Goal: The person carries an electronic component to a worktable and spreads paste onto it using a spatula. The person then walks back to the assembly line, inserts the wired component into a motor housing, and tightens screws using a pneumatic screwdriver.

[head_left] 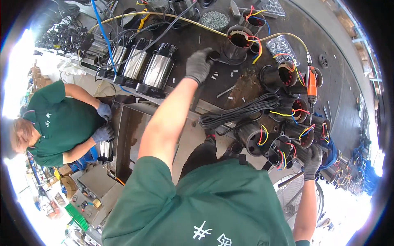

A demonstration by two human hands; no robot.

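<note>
My left hand [198, 66], in a dark grey glove, reaches over the bench with its fingers closed on a small dark round part [214, 55]. Just right of it stands an upright black motor housing [237, 50] with red, yellow and blue wires at its open top. My right hand [313, 162], gloved too, grips the side of another black motor housing [303, 153] at the bench's near right; its fingertips are partly hidden there. Several more wired housings [251, 137] lie around that one. An orange power screwdriver [312, 85] on a hose points down among them.
A coiled black cable [239, 110] lies across the bench edge. Shiny finished motors [159, 69] line the left side. Loose screws [215, 75], a bowl of small metal parts [214, 19] and a clear tray [283, 50] sit beyond. A co-worker [65, 119] handles a motor at left.
</note>
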